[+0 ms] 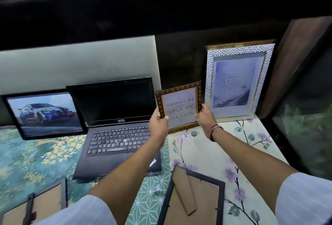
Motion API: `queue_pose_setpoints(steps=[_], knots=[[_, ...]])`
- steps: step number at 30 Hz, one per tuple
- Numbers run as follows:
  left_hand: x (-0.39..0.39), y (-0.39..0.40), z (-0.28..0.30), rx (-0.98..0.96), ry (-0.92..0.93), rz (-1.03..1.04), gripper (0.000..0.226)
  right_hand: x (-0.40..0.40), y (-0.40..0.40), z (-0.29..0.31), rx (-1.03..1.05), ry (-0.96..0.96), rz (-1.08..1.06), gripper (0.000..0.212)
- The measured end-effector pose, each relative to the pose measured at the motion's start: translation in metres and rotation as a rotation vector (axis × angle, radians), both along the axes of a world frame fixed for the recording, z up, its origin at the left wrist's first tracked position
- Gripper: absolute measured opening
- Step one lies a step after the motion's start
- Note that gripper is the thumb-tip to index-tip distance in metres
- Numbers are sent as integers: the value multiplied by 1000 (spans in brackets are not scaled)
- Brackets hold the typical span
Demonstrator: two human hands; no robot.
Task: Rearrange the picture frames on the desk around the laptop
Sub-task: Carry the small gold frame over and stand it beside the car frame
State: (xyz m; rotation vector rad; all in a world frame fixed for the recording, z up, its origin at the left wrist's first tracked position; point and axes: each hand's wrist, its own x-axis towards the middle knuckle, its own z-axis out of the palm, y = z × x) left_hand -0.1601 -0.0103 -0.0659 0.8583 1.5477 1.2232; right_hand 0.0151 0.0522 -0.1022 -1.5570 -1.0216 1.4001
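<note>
laptop (115,125) blocks left | silver frame (239,81) right (close) | floral desk (212,152) free

White ribbed sleeves (303,199), red thread bracelets (214,131) on right wrist

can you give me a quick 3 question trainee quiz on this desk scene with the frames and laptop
1. True or false: the small brown frame has its text upside down.
2. Which frame stands left of the laptop? A) silver frame B) car photo frame C) brown frame
3. How many frames lie face down at the near edge of the desk?

Key
1. True; the left hand and right hand hold its sides.
2. B, the car photo frame; the silver frame is far right.
3. Two: one near left, one near centre.
</note>
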Motion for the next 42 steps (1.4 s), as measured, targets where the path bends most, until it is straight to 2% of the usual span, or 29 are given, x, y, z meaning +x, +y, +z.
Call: queue_pose_setpoints(steps=[3,7,9,12,14,15,17,18,20,21,24,27,30,31,33,36,42], knots=[[-20,-12,0,7,96,-8,17,-7,-20,22,26,-13,26,45],[-59,-35,1,-2,45,2,15,-34,-39,55,144,-107,101,33],[-86,-45,0,-33,-24,88,11,-57,-48,61,185,-211,41,44],[-136,-65,-7,-79,-206,193,12,-105,-66,60,217,-371,-159,62],[-171,-81,-12,-64,-353,260,13,-142,-79,47,115,-270,-183,67],[-191,-92,-14,-54,-434,302,13,-167,-85,40,53,-172,-144,59],[-224,-110,-17,-37,-573,367,4,-214,-98,28,-4,23,-10,23],[-239,-120,-18,-40,-619,402,13,-237,-105,27,11,79,42,9],[-279,-139,-22,-50,-710,480,48,-288,-121,33,17,144,86,19],[-299,-149,-23,-43,-763,487,48,-312,-125,36,17,154,88,23],[-361,-178,-26,-68,-841,431,5,-376,-133,59,61,115,147,26],[-440,-201,-25,-85,-856,499,5,-432,-128,88,192,-19,241,29],[-510,-215,-15,-22,-760,583,51,-474,-106,111,404,-206,393,25],[-532,-220,-11,-15,-718,581,57,-489,-94,110,474,-282,453,30],[-565,-227,-7,-27,-659,513,52,-519,-82,114,531,-417,538,34],[-587,-231,-2,-75,-607,387,34,-566,-103,147,566,-480,625,26],[-620,-211,-32,-166,-679,557,34,-657,-94,154,588,-523,730,16]])
